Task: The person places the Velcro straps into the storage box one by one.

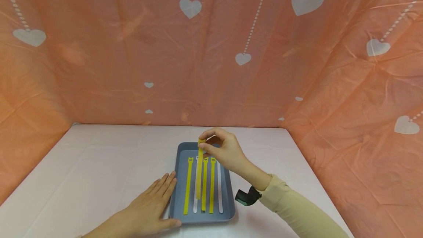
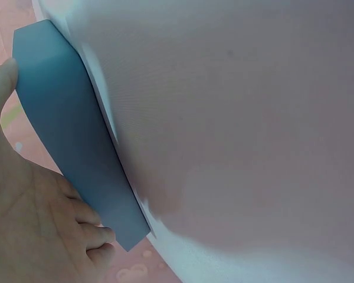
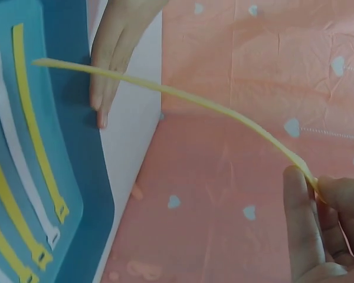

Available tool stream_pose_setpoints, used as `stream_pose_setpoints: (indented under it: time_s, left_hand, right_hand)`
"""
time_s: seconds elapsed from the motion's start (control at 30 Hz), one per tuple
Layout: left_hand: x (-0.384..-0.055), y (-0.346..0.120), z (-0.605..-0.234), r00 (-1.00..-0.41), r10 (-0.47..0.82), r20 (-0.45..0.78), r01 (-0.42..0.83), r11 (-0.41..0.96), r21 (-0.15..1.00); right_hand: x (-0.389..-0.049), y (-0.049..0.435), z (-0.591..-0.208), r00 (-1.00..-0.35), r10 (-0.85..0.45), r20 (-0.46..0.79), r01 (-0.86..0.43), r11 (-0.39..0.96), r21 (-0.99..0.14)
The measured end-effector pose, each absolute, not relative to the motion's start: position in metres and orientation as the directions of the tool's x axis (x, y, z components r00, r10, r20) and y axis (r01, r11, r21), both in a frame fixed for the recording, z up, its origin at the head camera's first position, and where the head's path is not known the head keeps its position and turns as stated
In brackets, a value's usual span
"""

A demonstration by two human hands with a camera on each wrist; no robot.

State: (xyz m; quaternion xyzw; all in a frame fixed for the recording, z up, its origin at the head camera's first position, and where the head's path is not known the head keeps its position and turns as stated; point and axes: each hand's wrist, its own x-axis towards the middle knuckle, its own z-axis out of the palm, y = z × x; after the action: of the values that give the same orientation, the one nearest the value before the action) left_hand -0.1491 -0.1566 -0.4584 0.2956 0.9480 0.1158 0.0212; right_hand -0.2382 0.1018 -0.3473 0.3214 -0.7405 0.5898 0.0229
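Observation:
A grey-blue rectangular tray point(image 1: 180, 179) stands on the table, with several yellow and white hook-and-loop cable ties lying lengthwise in it. Above the tray, my right hand point(image 1: 228, 152) pinches one yellow cable tie point(image 1: 199, 179) by its slotted head, between thumb and fingers. In the right wrist view this tie point(image 3: 194, 101) arches out from the fingertips, its far end free over the tray. A yellow tie point(image 1: 188, 186) is leftmost in the tray, and a white tie point(image 1: 220, 190) rightmost. My left hand point(image 1: 145, 206) rests with straight fingers against the tray's left side.
White cloth covers the table point(image 1: 109, 164). Orange-pink curtains point(image 1: 211, 83) printed with white hearts enclose the back and both sides. A black band-like piece point(image 1: 248, 196) sits at the right wrist, by the sleeve.

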Motion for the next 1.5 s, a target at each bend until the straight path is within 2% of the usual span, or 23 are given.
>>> stream_pose_setpoints:
  time_s: [0.57,1.07,1.5]
  left_hand:
    - [-0.15,-0.158,-0.459,-0.815,0.579,0.03,0.57,0.79,0.224]
    - [-0.15,-0.156,-0.457,-0.817,0.575,0.023,0.565,0.793,0.228]
    - [-0.15,-0.155,-0.457,-0.824,0.566,0.026,0.555,0.797,0.237]
  right_hand:
    - [-0.235,0.066,-0.366,-0.764,-0.54,0.352,-0.414,-0.008,-0.91]
    - [-0.257,0.062,-0.395,-0.83,-0.514,0.219,-0.275,0.036,-0.961]
    - [-0.284,0.06,-0.413,-0.873,-0.459,0.165,-0.235,0.1,-0.967]
